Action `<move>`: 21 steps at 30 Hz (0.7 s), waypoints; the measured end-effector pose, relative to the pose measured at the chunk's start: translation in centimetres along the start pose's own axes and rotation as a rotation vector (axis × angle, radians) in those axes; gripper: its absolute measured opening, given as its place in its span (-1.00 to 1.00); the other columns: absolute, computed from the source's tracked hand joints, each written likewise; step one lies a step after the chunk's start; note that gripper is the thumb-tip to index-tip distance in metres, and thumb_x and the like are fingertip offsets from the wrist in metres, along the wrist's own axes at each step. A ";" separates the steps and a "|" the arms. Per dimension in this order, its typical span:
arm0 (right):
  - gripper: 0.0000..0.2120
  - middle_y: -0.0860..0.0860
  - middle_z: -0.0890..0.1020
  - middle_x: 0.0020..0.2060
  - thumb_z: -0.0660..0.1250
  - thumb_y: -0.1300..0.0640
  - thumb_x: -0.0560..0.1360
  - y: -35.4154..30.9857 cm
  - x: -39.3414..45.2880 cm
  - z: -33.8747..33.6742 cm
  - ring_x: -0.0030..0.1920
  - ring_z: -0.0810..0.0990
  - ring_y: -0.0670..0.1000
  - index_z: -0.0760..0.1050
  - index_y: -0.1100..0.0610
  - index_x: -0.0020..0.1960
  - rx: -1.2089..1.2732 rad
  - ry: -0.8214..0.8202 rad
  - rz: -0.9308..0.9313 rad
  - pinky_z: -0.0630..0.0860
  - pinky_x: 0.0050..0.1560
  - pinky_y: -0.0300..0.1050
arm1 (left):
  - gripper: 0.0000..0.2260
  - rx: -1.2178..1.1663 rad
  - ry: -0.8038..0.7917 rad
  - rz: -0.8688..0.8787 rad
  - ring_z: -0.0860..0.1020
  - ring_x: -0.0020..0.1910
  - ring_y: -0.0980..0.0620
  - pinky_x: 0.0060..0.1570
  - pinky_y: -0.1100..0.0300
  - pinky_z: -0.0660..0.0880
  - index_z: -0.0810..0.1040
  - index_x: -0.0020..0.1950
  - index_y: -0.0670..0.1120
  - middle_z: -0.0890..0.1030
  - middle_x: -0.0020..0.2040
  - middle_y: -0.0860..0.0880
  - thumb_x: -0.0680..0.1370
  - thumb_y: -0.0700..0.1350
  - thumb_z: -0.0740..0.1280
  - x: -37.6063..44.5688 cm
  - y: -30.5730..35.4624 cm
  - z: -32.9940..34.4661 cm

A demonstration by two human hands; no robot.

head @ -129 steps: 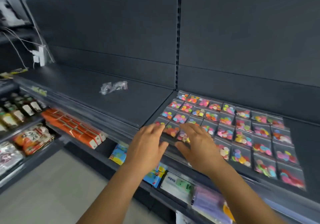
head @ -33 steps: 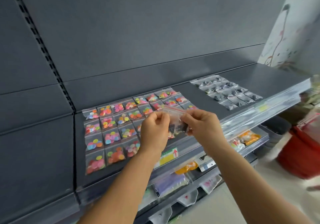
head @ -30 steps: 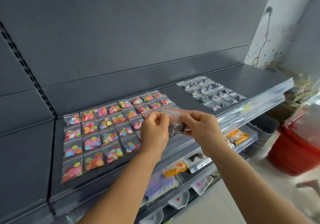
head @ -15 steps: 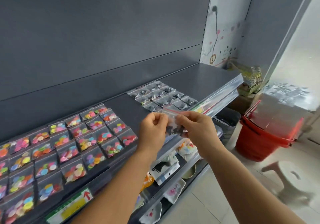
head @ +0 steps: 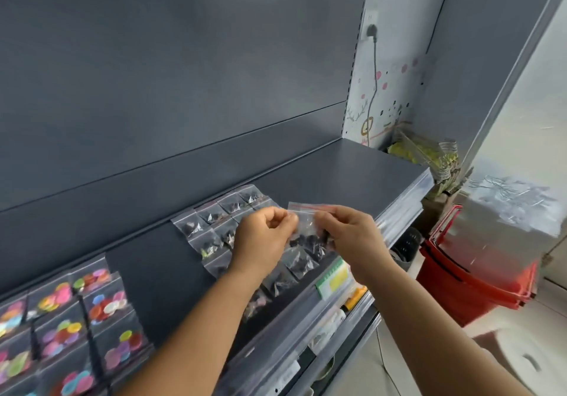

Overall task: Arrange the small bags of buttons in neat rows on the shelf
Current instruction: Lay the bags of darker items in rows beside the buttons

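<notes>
Holding: left hand (head: 266, 236) and right hand (head: 349, 236) both pinch clear bag of dark buttons (head: 308, 230) | bag between the two grips, above the shelf (head: 352, 174) | dark-button bags in rows (head: 214, 227) just under the grip

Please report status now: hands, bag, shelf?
Left hand and right hand both pinch one bag of dark buttons. Held above dark bags on shelf. Nothing blocking.

Dark grey back panel (head: 184, 67), pale wall with a plugged socket (head: 370, 24), red buckets (head: 478, 276) on tiled floor (head: 408, 362)
</notes>
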State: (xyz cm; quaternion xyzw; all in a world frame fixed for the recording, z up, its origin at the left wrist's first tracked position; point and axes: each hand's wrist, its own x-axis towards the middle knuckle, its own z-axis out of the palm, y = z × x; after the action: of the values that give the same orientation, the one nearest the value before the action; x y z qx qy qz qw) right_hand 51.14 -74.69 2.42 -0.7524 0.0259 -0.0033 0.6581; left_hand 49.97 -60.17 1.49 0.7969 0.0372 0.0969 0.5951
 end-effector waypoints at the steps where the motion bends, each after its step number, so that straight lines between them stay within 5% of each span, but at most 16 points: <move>1: -0.78 0.07 0.50 -0.43 0.32 0.18 0.51 0.1 1.1 0.0 -0.39 0.38 0.03 0.60 0.12 -0.30 -0.021 -0.007 -0.001 0.36 -0.36 -0.11 | -0.90 0.020 0.005 0.001 0.55 -0.35 0.08 -0.19 0.10 0.55 0.63 -0.18 -0.07 0.67 -0.29 -0.02 0.51 -0.10 0.36 0.9 0.0 0.2; 4: -0.76 0.09 0.53 -0.40 0.26 0.17 0.53 0.0 4.4 0.3 -0.36 0.42 0.04 0.61 0.12 -0.27 -0.061 -0.028 -0.002 0.42 -0.30 -0.09 | -0.89 0.033 0.060 -0.028 0.53 -0.37 0.06 -0.22 0.11 0.55 0.62 -0.20 -0.07 0.65 -0.32 -0.02 0.51 -0.11 0.35 3.6 -0.5 0.4; 8: -0.70 -0.09 0.51 -0.55 0.28 0.18 0.53 -0.4 8.7 0.6 -0.54 0.35 -0.14 0.60 -0.06 -0.31 -0.073 -0.043 -0.063 0.32 -0.53 -0.36 | -0.84 0.025 0.166 -0.098 0.51 -0.43 0.10 -0.29 0.17 0.51 0.58 -0.25 -0.08 0.62 -0.39 0.03 0.53 -0.15 0.33 6.9 -1.2 0.1; 21: -0.82 -0.03 0.50 -0.52 0.26 0.19 0.45 2.2 25.4 3.1 -0.47 0.40 -0.03 0.56 0.17 -0.30 -0.322 -0.252 -0.074 0.37 -0.37 -0.21 | -0.94 0.259 0.466 -0.276 0.61 -0.29 -0.04 -0.15 -0.04 0.61 0.54 -0.15 -0.03 0.66 -0.26 -0.01 0.51 -0.16 0.31 18.5 -3.8 3.3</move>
State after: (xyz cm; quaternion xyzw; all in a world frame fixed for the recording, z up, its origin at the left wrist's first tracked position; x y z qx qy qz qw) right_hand 76.55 -73.03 -0.89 -0.8429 -0.0839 0.0707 0.5267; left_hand 68.91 -58.95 -1.05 0.8099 0.2928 0.1901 0.4715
